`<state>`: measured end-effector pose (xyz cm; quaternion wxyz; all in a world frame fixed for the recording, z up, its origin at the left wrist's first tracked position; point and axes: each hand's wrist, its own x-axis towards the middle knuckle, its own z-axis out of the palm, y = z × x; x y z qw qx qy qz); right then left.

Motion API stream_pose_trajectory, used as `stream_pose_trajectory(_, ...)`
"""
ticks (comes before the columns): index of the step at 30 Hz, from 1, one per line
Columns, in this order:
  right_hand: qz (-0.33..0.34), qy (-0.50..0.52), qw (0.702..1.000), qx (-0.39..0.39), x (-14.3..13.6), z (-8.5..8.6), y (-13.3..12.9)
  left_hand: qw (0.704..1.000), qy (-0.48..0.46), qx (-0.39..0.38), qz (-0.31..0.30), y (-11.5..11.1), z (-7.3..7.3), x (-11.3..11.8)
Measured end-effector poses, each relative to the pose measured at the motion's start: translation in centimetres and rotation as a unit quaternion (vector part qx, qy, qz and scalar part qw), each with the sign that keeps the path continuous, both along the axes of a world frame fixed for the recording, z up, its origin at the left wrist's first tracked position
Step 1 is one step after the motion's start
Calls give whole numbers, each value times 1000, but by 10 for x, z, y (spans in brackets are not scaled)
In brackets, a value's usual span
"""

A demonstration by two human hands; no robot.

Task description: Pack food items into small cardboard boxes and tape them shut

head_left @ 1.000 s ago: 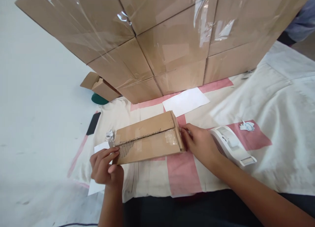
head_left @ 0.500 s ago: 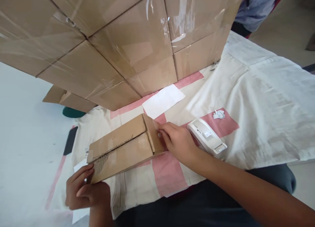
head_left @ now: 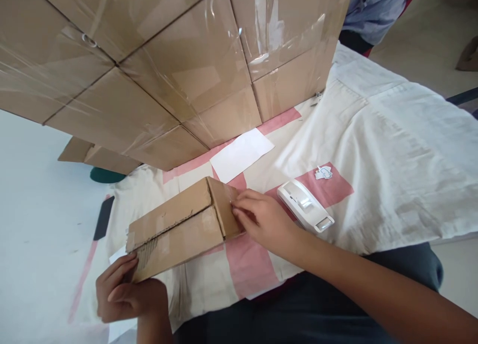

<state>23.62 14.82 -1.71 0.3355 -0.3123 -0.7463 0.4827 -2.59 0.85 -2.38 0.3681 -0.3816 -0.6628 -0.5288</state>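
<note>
A small brown cardboard box (head_left: 175, 234) lies on the cloth with its two top flaps meeting in a ragged seam. My left hand (head_left: 129, 289) holds its left end, fingers curled against the edge near a torn, corrugated patch. At the opposite end, my right hand (head_left: 257, 212) has its fingertips drawn together against the box's side; whether a strip of tape lies under them I cannot tell. Just right of that hand rests a white tape dispenser (head_left: 304, 204), touched by neither hand.
A wall of stacked, taped cartons (head_left: 157, 80) rises behind the box. White paper (head_left: 242, 152) and a small white cut-out (head_left: 323, 172) lie on the cream-and-pink cloth (head_left: 392, 174). A black strip (head_left: 103, 218) is at left. Another person's sleeve (head_left: 381, 10) shows top right.
The view has shifted slightly, so everything except my hands' hold appears a little further left. Both hands keep nearly the same places on the cardboard box.
</note>
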Motion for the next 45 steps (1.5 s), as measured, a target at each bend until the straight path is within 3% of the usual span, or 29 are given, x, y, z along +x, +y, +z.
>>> stream_pose_trajectory(6, 14, 71, 989, -126, 15, 2, -23, 999, 8, -9, 44, 0, 0, -3)
stream_pose_trajectory(13, -23, 117, 965, -235, 8, 3, -30, 999, 33, 22, 8, 0, -4, -11)
stream_pose_trajectory(26, -68, 141, 956, -246, -4, -3, -30, 997, 32, 58, -32, 11, -7, -4)
stream_pose_trajectory(33, -35, 150, 953, -259, -8, -9, -35, 997, 36, 71, -15, 13, -7, -5)
stream_pose_trajectory(39, -56, 165, 956, -237, -6, -12, -35, 998, 4, 37, 57, 14, -7, -3)
stream_pose_trajectory(45, -40, 142, 953, -266, -6, -9, -35, 997, 0, 41, 65, 14, -9, -5)
